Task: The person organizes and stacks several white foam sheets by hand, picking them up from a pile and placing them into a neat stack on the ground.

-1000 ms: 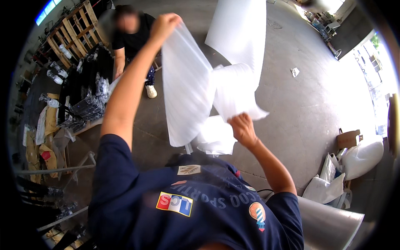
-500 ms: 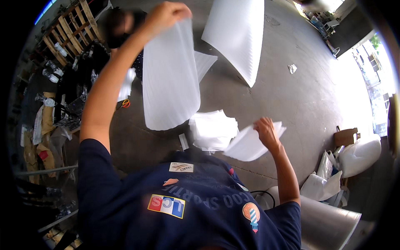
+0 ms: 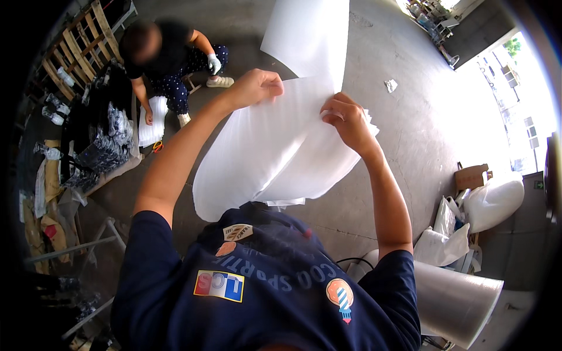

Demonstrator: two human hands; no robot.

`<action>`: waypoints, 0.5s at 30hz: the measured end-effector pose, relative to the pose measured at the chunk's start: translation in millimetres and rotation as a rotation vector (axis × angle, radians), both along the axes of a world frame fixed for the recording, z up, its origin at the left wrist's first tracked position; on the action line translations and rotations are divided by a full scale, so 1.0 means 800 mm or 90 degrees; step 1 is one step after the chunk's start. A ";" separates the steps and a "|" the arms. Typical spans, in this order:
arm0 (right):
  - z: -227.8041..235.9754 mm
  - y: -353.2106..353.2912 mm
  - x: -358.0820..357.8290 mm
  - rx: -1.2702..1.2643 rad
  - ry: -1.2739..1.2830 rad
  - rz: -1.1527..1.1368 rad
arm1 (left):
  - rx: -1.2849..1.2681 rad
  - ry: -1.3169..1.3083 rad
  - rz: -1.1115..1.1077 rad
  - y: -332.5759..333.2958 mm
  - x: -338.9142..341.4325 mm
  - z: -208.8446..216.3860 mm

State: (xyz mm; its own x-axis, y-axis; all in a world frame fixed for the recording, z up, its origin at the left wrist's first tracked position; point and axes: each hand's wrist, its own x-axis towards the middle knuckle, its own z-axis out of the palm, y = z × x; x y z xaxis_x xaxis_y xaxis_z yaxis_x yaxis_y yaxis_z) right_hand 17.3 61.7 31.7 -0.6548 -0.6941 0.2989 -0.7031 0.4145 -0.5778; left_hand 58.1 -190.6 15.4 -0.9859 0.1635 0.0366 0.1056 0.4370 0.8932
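Observation:
My left hand point(image 3: 260, 89) pinches the upper edge of a thin white foam sheet point(image 3: 243, 149), which hangs down in front of me. In my right hand point(image 3: 348, 123), several similar white foam sheets point(image 3: 322, 167) are gripped by their upper edge, fingers curled over it. The left sheet's upper right corner reaches to my right fingers, and the two lots overlap in the middle. Below them only a small strip of a pile of white sheets point(image 3: 287, 203) shows; the rest is hidden.
A large white foam length point(image 3: 310, 35) stretches away ahead. At the far left a seated co-worker point(image 3: 170, 64) touches a white stack point(image 3: 153, 120) beside orange-handled scissors point(image 3: 157, 146). Wrapped black parts point(image 3: 108, 146) and a wooden pallet point(image 3: 79, 47) stand left. A clear film roll point(image 3: 456, 304) lies near right.
My left hand has come down and right with its sheet. My right hand has risen and moved left with its sheets, so both lots now meet. The co-worker shows more fully.

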 end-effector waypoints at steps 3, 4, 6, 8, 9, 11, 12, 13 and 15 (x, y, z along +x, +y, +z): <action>-0.001 -0.009 0.004 0.018 0.270 -0.028 | -0.113 0.101 0.053 0.010 0.001 -0.008; 0.007 -0.014 0.007 0.041 0.314 -0.020 | -0.162 0.115 0.070 0.015 0.003 -0.007; 0.017 -0.025 0.008 0.068 0.367 0.007 | -0.267 0.149 0.100 0.027 0.009 0.009; 0.016 -0.040 0.001 0.101 0.361 0.031 | -0.287 0.202 0.086 0.030 0.008 0.009; 0.015 -0.047 -0.002 0.118 0.357 0.044 | -0.297 0.228 0.079 0.031 0.009 0.009; 0.009 -0.061 -0.011 0.084 0.326 0.065 | -0.326 0.256 0.081 0.038 0.009 0.010; 0.007 -0.067 -0.013 0.078 0.303 0.076 | -0.340 0.269 0.082 0.039 0.009 0.010; 0.006 -0.071 -0.013 0.072 0.280 0.088 | -0.301 0.259 0.072 0.037 0.008 0.007; 0.015 -0.079 -0.008 0.082 0.277 0.106 | -0.225 0.238 0.063 0.028 0.004 0.001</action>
State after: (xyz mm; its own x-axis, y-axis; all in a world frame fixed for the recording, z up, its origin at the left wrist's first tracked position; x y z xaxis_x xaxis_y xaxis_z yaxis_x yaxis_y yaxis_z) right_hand 10.5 -1.5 43.5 -0.3653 -0.8285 0.4244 -0.9309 0.3249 -0.1670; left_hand 61.0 -167.9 16.0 -0.9271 0.1367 0.3489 0.3325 0.7294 0.5978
